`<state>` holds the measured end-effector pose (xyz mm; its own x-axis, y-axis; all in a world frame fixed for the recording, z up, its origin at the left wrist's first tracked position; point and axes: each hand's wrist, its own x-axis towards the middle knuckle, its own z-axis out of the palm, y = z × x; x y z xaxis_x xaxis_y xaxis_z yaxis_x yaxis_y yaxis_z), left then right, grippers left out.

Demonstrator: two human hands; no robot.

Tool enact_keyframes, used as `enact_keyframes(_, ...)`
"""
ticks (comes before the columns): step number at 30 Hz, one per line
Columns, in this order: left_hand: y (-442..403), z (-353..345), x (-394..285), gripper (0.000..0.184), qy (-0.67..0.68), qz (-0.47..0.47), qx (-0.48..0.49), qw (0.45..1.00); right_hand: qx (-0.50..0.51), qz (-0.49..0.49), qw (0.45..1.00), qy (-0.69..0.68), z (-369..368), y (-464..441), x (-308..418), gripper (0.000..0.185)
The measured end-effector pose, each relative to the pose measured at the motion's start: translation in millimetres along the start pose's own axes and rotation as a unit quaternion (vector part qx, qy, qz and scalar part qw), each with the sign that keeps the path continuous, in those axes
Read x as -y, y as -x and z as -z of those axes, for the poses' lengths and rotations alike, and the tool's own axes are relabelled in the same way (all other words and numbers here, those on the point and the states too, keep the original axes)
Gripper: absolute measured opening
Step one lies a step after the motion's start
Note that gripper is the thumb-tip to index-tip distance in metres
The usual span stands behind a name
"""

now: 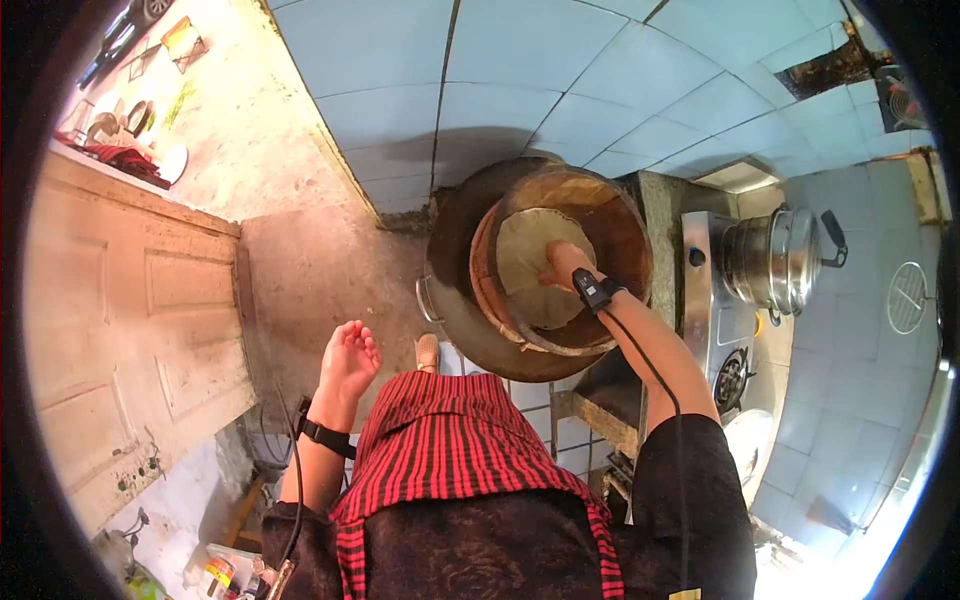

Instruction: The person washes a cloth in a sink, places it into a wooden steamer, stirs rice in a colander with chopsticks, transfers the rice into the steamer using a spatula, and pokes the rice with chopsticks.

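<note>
My right hand [568,266] reaches down into a wooden barrel [628,225], over the pale, round, cloth-like surface [530,228] inside it. Its thumb stands apart from the fingers, and I see nothing held; whether the fingertips touch the surface I cannot tell. Beneath the barrel is a wide dark metal wok [455,270] with a loop handle at its left. My left hand [352,355] hangs free beside the striped apron [440,440], palm up, fingers loosely bent and holding nothing.
Right of the barrel, a steel pot [770,262] stands on a gas stove [707,300], its dark handle sticking out. A tiled wall [500,60] rises behind. At the left is a wooden door [140,320]; dishes [130,120] lie beyond it. Cables run along both arms.
</note>
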<state>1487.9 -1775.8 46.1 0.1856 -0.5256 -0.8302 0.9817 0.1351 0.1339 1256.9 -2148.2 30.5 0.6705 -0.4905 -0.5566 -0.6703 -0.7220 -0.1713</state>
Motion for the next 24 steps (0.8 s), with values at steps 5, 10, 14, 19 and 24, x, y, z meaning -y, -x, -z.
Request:
enact_keyframes(5,-6,8,6,0.011,-0.002,0.008,-0.010,1.000,0.019,0.024,0.999,-0.009,-11,-9,-16,0.041)
enact_keyframes(10,-11,5,6,0.012,0.004,0.012,-0.032,0.999,0.077,-0.027,0.996,-0.026,-11,-18,-18,0.042)
enact_keyframes(14,-15,1,4,0.011,0.010,0.014,-0.030,0.999,0.066,-0.039,0.989,0.125,-6,-12,9,0.090)
enact_keyframes(19,-15,8,-3,0.009,0.016,0.005,-0.017,1.000,0.024,0.025,0.971,0.235,-36,-33,20,0.137)
enact_keyframes(24,-28,23,-3,0.009,0.014,0.016,-0.040,0.999,0.073,-0.043,0.988,0.132,-28,-27,23,0.134)
